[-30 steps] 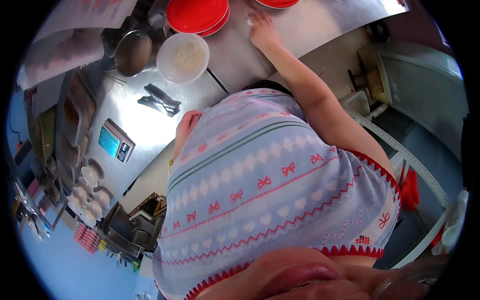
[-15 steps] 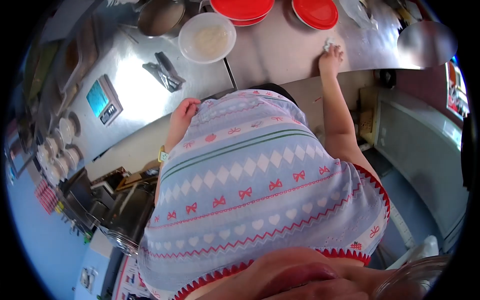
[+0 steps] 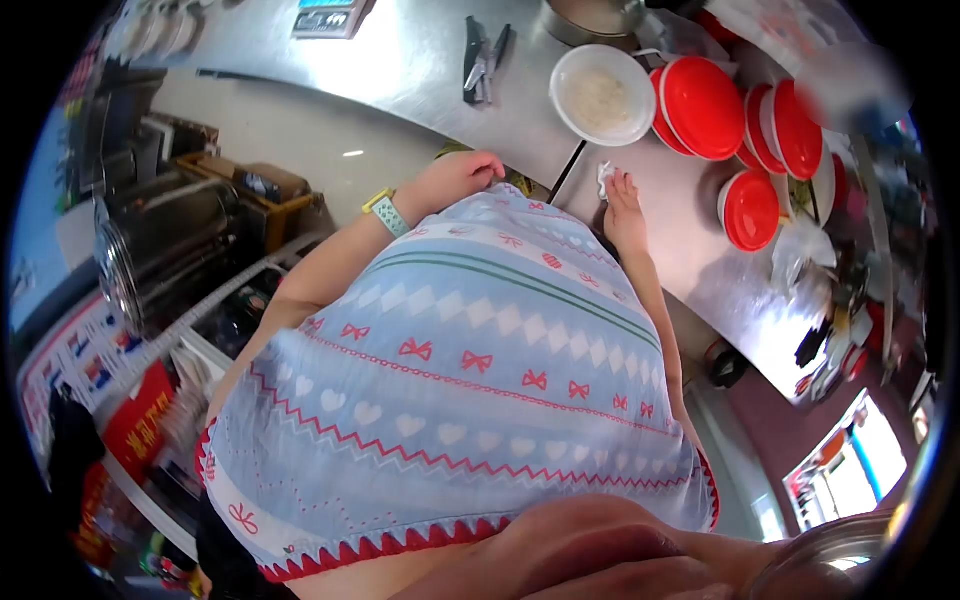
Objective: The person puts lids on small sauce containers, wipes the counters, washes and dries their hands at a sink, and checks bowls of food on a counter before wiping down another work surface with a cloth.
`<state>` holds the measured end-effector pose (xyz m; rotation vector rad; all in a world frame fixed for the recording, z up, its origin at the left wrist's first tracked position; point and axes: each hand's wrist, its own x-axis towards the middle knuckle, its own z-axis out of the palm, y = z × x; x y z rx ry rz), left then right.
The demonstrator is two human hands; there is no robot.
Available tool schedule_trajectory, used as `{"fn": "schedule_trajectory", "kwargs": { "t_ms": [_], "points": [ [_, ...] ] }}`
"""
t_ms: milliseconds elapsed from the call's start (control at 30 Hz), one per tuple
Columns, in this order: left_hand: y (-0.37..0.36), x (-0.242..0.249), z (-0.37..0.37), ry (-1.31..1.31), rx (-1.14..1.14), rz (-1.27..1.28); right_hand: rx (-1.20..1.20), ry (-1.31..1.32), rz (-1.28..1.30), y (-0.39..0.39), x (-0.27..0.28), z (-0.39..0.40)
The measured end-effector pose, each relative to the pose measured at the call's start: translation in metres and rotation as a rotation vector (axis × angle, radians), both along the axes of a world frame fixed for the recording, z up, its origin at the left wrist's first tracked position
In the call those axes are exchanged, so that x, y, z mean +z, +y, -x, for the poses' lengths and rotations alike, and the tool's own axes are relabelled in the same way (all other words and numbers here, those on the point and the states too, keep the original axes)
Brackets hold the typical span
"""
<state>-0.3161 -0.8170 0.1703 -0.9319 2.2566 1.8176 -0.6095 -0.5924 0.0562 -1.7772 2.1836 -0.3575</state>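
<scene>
My right hand rests on the steel counter, its fingers on a crumpled white tissue. The tissue pokes out beyond the fingertips, close to the seam between two counter sections. My left hand, with a pale strapped watch on the wrist, hangs by the counter's front edge against my dress. Its fingers are curled in, and nothing shows in them. Beyond the tissue stands a white bowl with pale contents.
Red-lidded tubs stand on the right, with another red-lidded tub nearer. Black-handled tools lie left of the bowl, and a digital scale sits farther left. A metal pot is behind the bowl. Clear plastic bags lie right.
My right hand has brought the tissue leftward along the counter, from the far right to near the seam and bowl. My view and body have turned right. The left hand stays near the edge.
</scene>
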Motion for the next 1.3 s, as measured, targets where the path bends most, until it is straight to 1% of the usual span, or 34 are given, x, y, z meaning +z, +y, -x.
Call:
{"fn": "schedule_trajectory", "kwargs": {
  "t_ms": [67, 100, 167, 233, 267, 333, 367, 400, 433, 467, 500, 533, 600, 633, 667, 700, 767, 833, 900, 933, 1000, 1033, 1100, 1133, 1200, 1233, 1267, 1300],
  "points": [
    [0.005, -0.012, -0.006, 0.015, 0.033, -0.009, 0.261, -0.207, -0.017, -0.007, 0.014, 0.014],
    [0.006, -0.017, -0.008, 0.008, 0.045, -0.008, 0.277, -0.207, -0.027, -0.014, 0.018, 0.017],
    [0.004, -0.027, -0.010, 0.003, 0.063, -0.007, 0.269, -0.355, 0.006, -0.039, 0.028, 0.011],
    [0.004, -0.035, -0.013, -0.066, 0.081, 0.201, 0.317, -0.360, 0.028, -0.070, 0.035, -0.003],
    [0.000, -0.037, -0.014, -0.064, 0.086, 0.200, 0.354, -0.363, 0.059, -0.087, 0.036, -0.014],
    [-0.010, -0.041, -0.016, -0.052, 0.053, 0.562, 0.315, -0.316, 0.127, -0.122, 0.036, -0.048],
    [-0.015, -0.041, -0.013, -0.049, 0.056, 0.560, 0.253, -0.247, 0.156, -0.141, 0.021, -0.060],
    [-0.021, -0.042, -0.007, 0.025, 0.043, 0.687, 0.189, -0.177, 0.188, -0.159, 0.006, -0.072],
    [-0.028, -0.042, 0.000, 0.102, 0.029, 0.817, 0.188, -0.170, 0.190, -0.177, 0.005, -0.082],
    [-0.032, -0.043, 0.006, 0.110, 0.027, 0.818, 0.070, -0.168, 0.170, -0.194, 0.009, -0.092],
    [-0.036, -0.043, 0.012, 0.092, -0.006, 0.912, -0.050, -0.165, 0.152, -0.208, 0.013, -0.099],
    [-0.042, -0.043, 0.017, 0.076, -0.042, 1.007, -0.059, -0.158, 0.157, -0.218, 0.011, -0.101],
    [-0.055, -0.058, 0.022, 0.056, -0.046, 1.033, -0.022, -0.012, 0.064, -0.239, 0.010, -0.102],
    [-0.062, -0.060, 0.022, 0.023, -0.042, 1.047, -0.036, -0.006, 0.073, -0.245, 0.007, -0.101],
    [-0.067, -0.061, 0.022, -0.002, -0.075, 0.994, 0.009, 0.040, 0.012, -0.251, 0.003, -0.098],
    [-0.075, -0.064, 0.021, 0.007, -0.087, 1.001, 0.052, 0.083, -0.056, -0.254, -0.002, -0.097],
    [-0.087, -0.069, 0.020, 0.077, -0.067, 0.921, 0.064, 0.090, -0.025, -0.247, -0.005, -0.097],
    [-0.106, -0.074, 0.024, 0.089, -0.051, 0.964, 0.087, 0.103, 0.006, -0.235, 0.000, -0.097],
    [-0.125, -0.078, 0.032, 0.098, -0.023, 1.000, 0.168, -0.038, -0.028, -0.214, 0.012, -0.098],
    [-0.137, -0.080, 0.037, 0.151, -0.003, 1.022, 0.167, -0.033, -0.025, -0.209, 0.018, -0.096],
    [-0.159, -0.088, 0.047, 0.247, 0.028, 1.040, 0.218, -0.191, -0.097, -0.202, 0.029, -0.091],
    [-0.163, -0.085, 0.052, 0.245, 0.034, 1.051, 0.226, -0.188, -0.087, -0.201, 0.040, -0.090],
    [-0.157, -0.069, 0.060, 0.373, 0.212, 0.935, -0.010, -0.668, -0.186, -0.201, 0.076, -0.093],
    [-0.149, -0.055, 0.061, 0.390, 0.257, 0.599, 0.010, -0.668, -0.179, -0.203, 0.086, -0.094],
    [-0.120, -0.070, 0.067, 0.292, 0.494, -0.352, -0.389, -1.633, 0.037, -0.204, 0.102, -0.096],
    [-0.108, -0.065, 0.067, 0.443, 0.492, -0.847, -0.376, -1.638, 0.030, -0.208, 0.123, -0.098],
    [-0.094, -0.061, 0.065, 0.586, 0.465, -1.350, -0.424, -1.870, 0.148, -0.214, 0.152, -0.101],
    [-0.081, -0.050, 0.063, 0.582, 0.475, -1.351, -0.479, -2.098, 0.275, -0.214, 0.165, -0.103]
  ]
}}
